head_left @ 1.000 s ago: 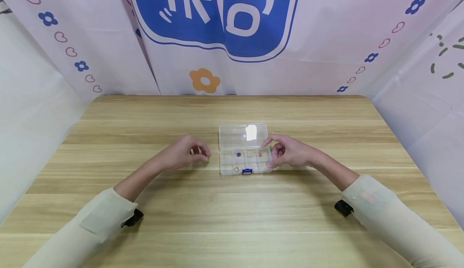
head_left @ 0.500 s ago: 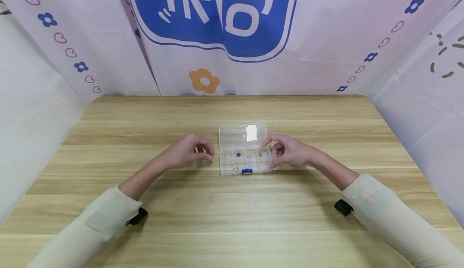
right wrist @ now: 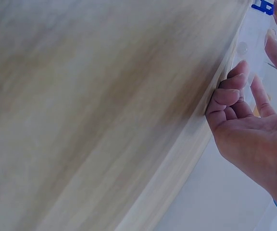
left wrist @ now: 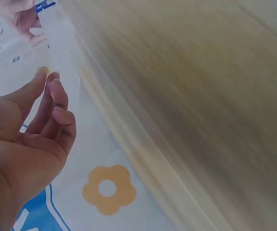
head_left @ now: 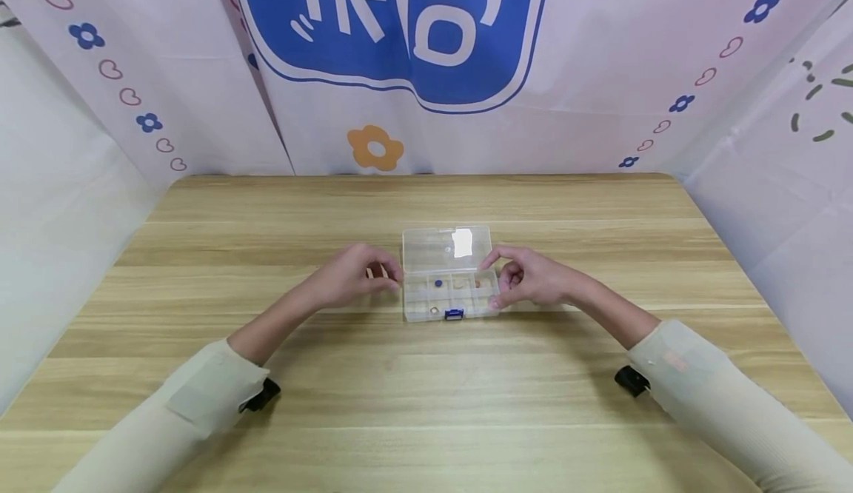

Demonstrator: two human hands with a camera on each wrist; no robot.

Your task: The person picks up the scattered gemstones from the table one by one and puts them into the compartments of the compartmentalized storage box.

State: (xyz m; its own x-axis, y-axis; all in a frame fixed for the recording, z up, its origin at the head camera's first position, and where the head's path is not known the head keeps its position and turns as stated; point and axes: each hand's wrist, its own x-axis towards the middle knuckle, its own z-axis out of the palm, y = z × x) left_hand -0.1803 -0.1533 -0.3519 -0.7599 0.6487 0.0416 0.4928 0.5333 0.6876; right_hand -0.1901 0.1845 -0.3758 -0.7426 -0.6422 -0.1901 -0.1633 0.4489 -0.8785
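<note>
A clear plastic compartment box [head_left: 420, 302] lies mid-table with its lid [head_left: 433, 252] open and a blue latch [head_left: 455, 314] at the front. A blue bead [head_left: 438, 283] and a few pale pieces sit in its cells. My left hand [head_left: 393, 277] hovers at the box's left end and pinches a small yellow piece [left wrist: 44, 70] between thumb and forefinger. My right hand [head_left: 489, 282] holds the box's right end, thumb at the front corner and forefinger by the lid. In the right wrist view the right hand [right wrist: 254, 91] lies beside the box [right wrist: 254, 38].
The wooden table [head_left: 426, 404] stretches bare around the box. A pink cloth backdrop [head_left: 600, 71] with a blue emblem and an orange flower [head_left: 376, 147] closes off the back, and cloth walls stand at both sides.
My left hand has moved right, from a short way off to the box's left end. The right hand and the box have stayed still.
</note>
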